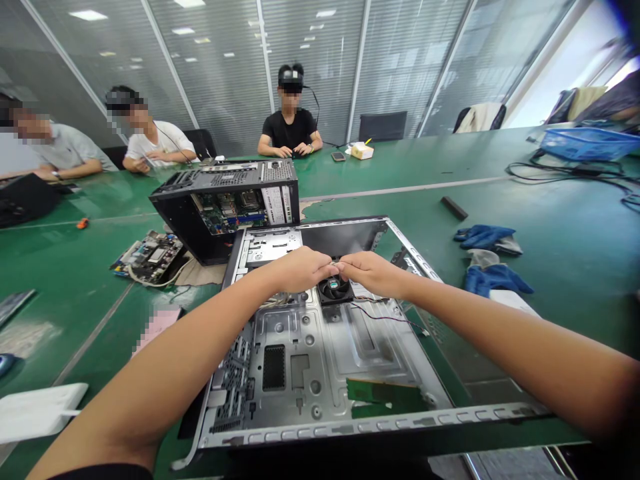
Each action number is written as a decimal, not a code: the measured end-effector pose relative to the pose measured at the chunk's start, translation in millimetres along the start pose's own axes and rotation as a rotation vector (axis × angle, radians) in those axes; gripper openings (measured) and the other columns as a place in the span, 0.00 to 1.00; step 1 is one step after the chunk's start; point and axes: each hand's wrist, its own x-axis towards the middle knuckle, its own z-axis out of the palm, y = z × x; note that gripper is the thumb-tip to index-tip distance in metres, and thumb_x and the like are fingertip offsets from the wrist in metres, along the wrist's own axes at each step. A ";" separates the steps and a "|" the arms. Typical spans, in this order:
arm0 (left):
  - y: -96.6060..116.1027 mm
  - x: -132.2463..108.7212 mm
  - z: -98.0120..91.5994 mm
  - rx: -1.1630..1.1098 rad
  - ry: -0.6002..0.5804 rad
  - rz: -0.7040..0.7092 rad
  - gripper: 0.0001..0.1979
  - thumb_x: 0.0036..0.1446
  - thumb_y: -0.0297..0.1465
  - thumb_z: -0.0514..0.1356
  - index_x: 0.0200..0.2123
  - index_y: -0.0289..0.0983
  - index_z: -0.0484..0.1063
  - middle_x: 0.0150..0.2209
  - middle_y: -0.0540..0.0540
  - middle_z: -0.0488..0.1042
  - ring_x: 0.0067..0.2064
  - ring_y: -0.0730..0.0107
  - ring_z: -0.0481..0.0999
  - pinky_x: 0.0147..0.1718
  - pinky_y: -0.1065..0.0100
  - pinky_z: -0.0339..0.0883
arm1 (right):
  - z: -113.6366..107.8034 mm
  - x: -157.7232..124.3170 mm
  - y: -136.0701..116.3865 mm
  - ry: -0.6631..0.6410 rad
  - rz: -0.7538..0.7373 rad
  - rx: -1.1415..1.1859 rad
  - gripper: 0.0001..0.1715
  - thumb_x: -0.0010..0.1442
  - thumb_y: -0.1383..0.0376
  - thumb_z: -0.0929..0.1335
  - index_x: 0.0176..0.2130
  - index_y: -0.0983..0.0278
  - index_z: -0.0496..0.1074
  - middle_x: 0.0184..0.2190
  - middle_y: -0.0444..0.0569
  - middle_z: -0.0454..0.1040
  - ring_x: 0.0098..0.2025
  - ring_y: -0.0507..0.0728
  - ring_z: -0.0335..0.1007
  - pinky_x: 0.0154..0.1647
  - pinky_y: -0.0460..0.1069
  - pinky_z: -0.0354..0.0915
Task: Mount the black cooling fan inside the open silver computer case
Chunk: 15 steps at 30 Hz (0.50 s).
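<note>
An open computer case (367,420) lies on its side before me, its bare metal floor facing up. Over its far half, my left hand (304,268) and my right hand (373,272) meet fingertip to fingertip. Both are closed in a pinch, and whatever is between the fingers is too small or hidden to make out. Just beneath them is a black cooling fan (334,288), with a thin cable (387,318) trailing right to a small white plug. Whether the fingers touch the fan I cannot tell. Green memory sticks (385,393) lie on the case floor near its front edge.
Behind the case stands a second computer tower (225,183) with its side open. A motherboard (150,257) lies to the left. Blue gloves (493,267) and a dark bar (454,207) are at right, with a blue basket (590,143) and cables beyond. Several people sit across the table.
</note>
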 end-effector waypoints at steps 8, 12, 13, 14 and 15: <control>2.0 -0.2 -1.7 -0.018 -0.015 0.006 0.24 0.68 0.42 0.41 0.30 0.36 0.70 0.27 0.46 0.71 0.28 0.69 0.66 0.32 0.65 0.56 | -0.8 -0.5 -2.2 0.002 0.029 0.048 0.24 0.63 0.52 0.57 0.23 0.62 0.64 0.20 0.43 0.63 0.25 0.52 0.57 0.31 0.49 0.53; 2.9 -0.7 -3.0 -0.060 -0.018 -0.009 0.24 0.67 0.41 0.42 0.28 0.36 0.69 0.27 0.47 0.71 0.27 0.70 0.65 0.32 0.66 0.56 | 0.5 -0.6 -1.3 0.023 0.026 0.010 0.23 0.63 0.53 0.57 0.24 0.63 0.64 0.21 0.43 0.63 0.26 0.52 0.57 0.30 0.49 0.52; 2.8 -0.8 -3.1 -0.073 -0.019 -0.015 0.23 0.67 0.41 0.42 0.28 0.37 0.68 0.26 0.47 0.71 0.27 0.70 0.65 0.31 0.66 0.56 | 0.9 -0.8 -0.8 0.033 0.023 -0.004 0.23 0.63 0.53 0.57 0.25 0.63 0.64 0.21 0.43 0.63 0.26 0.52 0.57 0.29 0.48 0.51; 2.5 -0.9 -3.2 -0.090 -0.020 -0.020 0.23 0.67 0.41 0.42 0.27 0.37 0.67 0.26 0.47 0.70 0.27 0.71 0.64 0.30 0.67 0.55 | 1.3 -1.2 -0.2 0.048 0.017 -0.020 0.22 0.64 0.53 0.57 0.25 0.63 0.65 0.21 0.43 0.64 0.25 0.52 0.56 0.29 0.48 0.51; 2.1 -0.9 -3.3 -0.108 -0.022 -0.024 0.23 0.67 0.42 0.42 0.27 0.37 0.67 0.26 0.47 0.70 0.27 0.71 0.64 0.30 0.67 0.55 | 1.7 -1.6 0.3 0.065 0.009 -0.042 0.22 0.64 0.53 0.58 0.26 0.63 0.65 0.21 0.43 0.65 0.25 0.52 0.56 0.29 0.48 0.51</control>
